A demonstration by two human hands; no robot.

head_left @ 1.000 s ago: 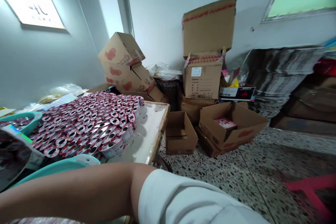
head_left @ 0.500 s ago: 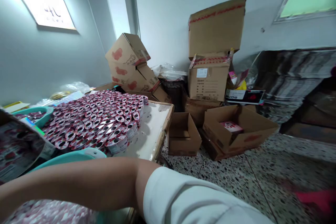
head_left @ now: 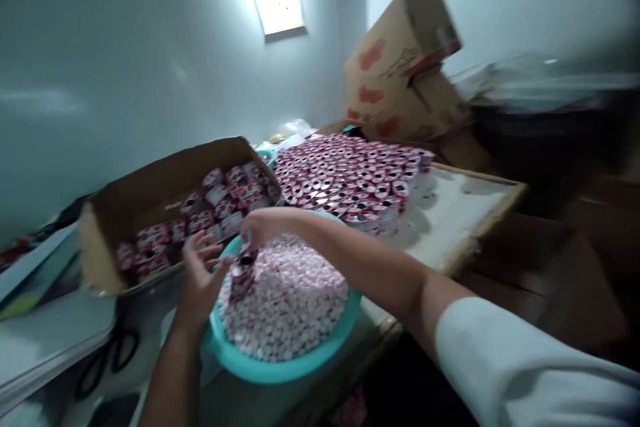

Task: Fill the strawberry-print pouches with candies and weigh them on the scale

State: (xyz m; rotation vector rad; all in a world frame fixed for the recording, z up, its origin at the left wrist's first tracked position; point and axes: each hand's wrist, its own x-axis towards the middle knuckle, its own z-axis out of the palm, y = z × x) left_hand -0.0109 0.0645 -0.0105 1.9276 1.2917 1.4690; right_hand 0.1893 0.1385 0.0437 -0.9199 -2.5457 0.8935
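Note:
My left hand [head_left: 203,277] is open, its fingers spread beside the left rim of a turquoise basin [head_left: 295,370]. The basin holds many small white and pink pieces [head_left: 290,307], perhaps sweets. Above the basin's left side, my right hand [head_left: 256,229] points down with its fingers drawn together; what they grip is blurred and partly hidden. Just under them, between the two hands, is a small red-and-white printed container [head_left: 243,275] with a dark opening. It lies at the left edge of the pieces. Similar printed containers [head_left: 205,220] lie heaped in an open cardboard box [head_left: 125,180] behind.
Many upright printed containers with dark round tops [head_left: 345,173] crowd the white tabletop [head_left: 460,207] at the back. Black scissors [head_left: 107,353] and stacked papers [head_left: 50,333] lie at the left. Cardboard cartons [head_left: 400,67] are piled behind the table.
My view has swung left, away from the boxes on the floor, toward the basin and the open box. Both my hands are now in view; before, only my right arm showed.

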